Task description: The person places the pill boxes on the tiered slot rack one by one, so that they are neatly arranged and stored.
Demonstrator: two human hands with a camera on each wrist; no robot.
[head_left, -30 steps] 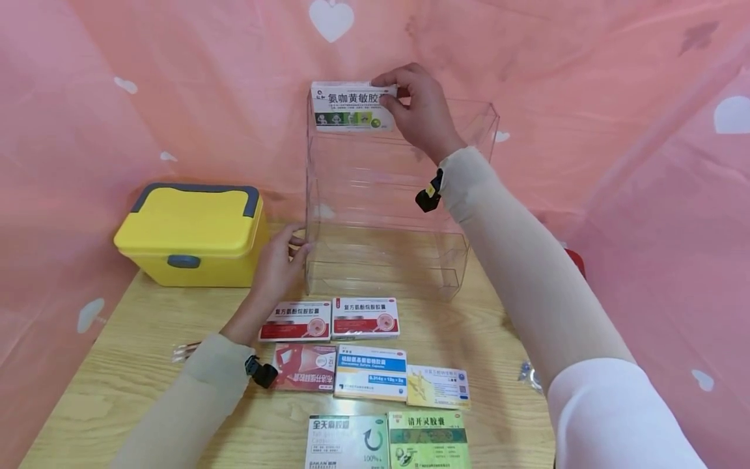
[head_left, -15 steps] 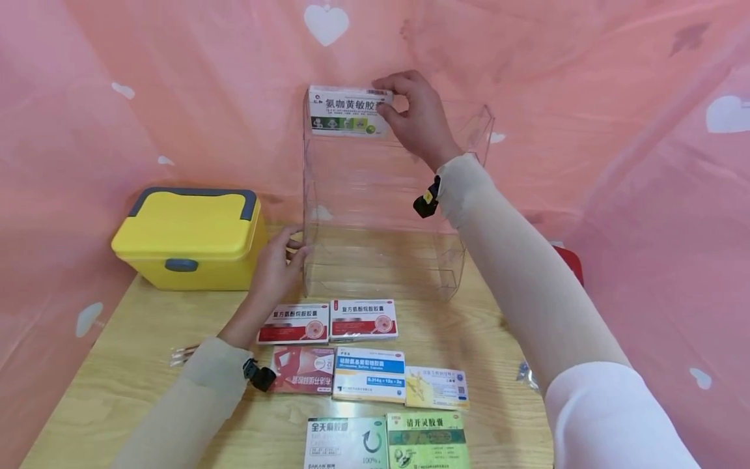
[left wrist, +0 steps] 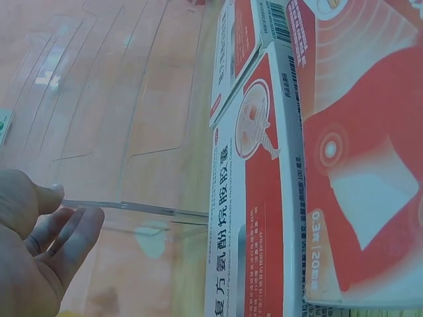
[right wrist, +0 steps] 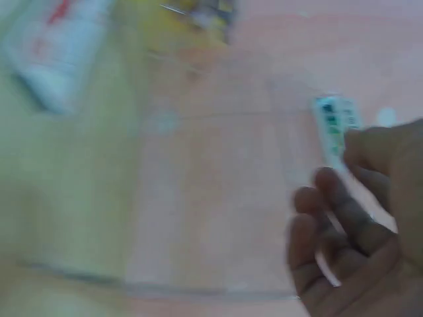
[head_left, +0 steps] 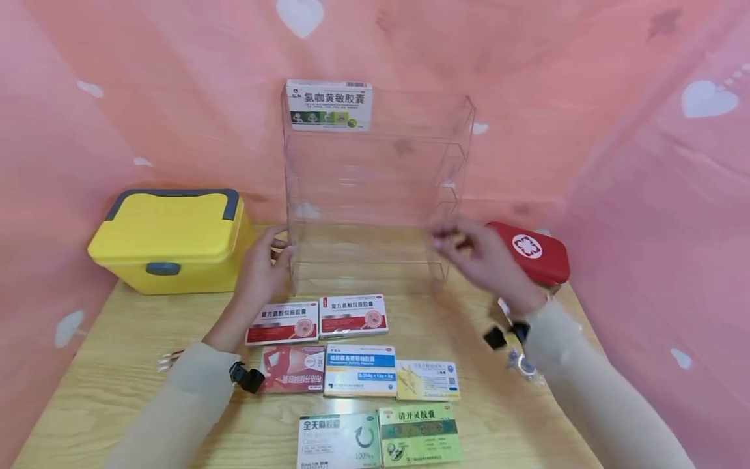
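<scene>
While the right wrist view is smeared by blur, only the curled fingers of the right hand (right wrist: 357, 231) and a faint edge of the clear acrylic rack (right wrist: 211, 198) can be made out in it. Whether those fingers touch the rack cannot be told; in the head view the right hand (head_left: 480, 257) is seen empty, fingers loosely bent, beside the rack's lower right corner. The left hand (head_left: 260, 267) is laid against the rack's lower left edge (head_left: 290, 260), with thumb and relaxed fingers on the clear wall, as the left wrist view (left wrist: 39, 244) confirms. The rack's shelves are hard to trace through the transparent plastic. The white medicine box (head_left: 329, 105) is stood in the top tier, at its left end. The two lowest boxes on the wooden table (head_left: 515, 417) are cut off by the frame edge.

Compared with a second ago, the box has been released and the right hand has been lowered from the top tier. A red first-aid pouch (head_left: 530, 251), formerly covered by the arm, is now exposed. The yellow case (head_left: 170, 238) is unchanged.
</scene>
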